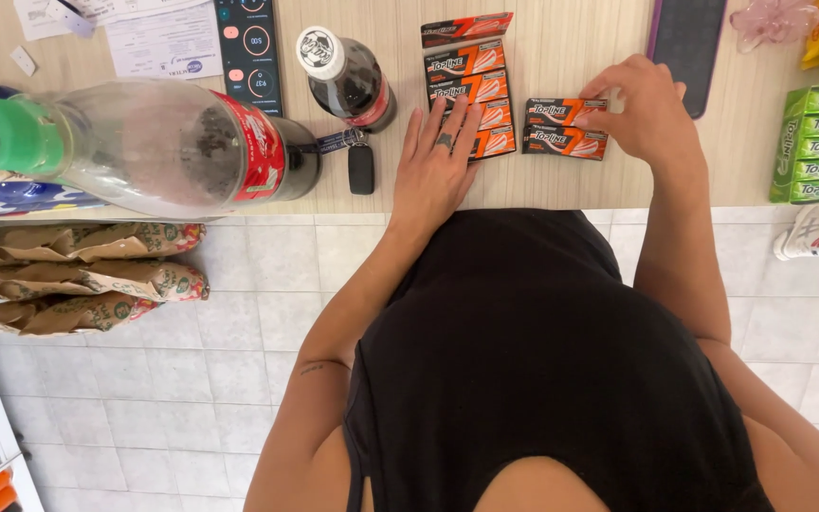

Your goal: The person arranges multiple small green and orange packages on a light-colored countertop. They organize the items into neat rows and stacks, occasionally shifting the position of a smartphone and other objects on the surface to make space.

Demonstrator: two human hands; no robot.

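Counter (561, 190) of pale wood carried the largest item, a clear bottle (135, 142) lying on its side at left, beside one upright dark bottle (348, 81). Green packs (815, 142), five counted, stacked at far right. Orange packs (471, 90): about five in a column, pinned flat under the open left hand (438, 156), seemingly to keep them aligned. Right hand (642, 114) lay curled over two more packs (564, 128); whether it gripped them, cannot tell

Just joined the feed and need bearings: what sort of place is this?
Probably a small shop counter. Orange gum packs and green gum packs lie in rows on the wooden counter, snack bags are shelved below, and soda bottles stand nearby.
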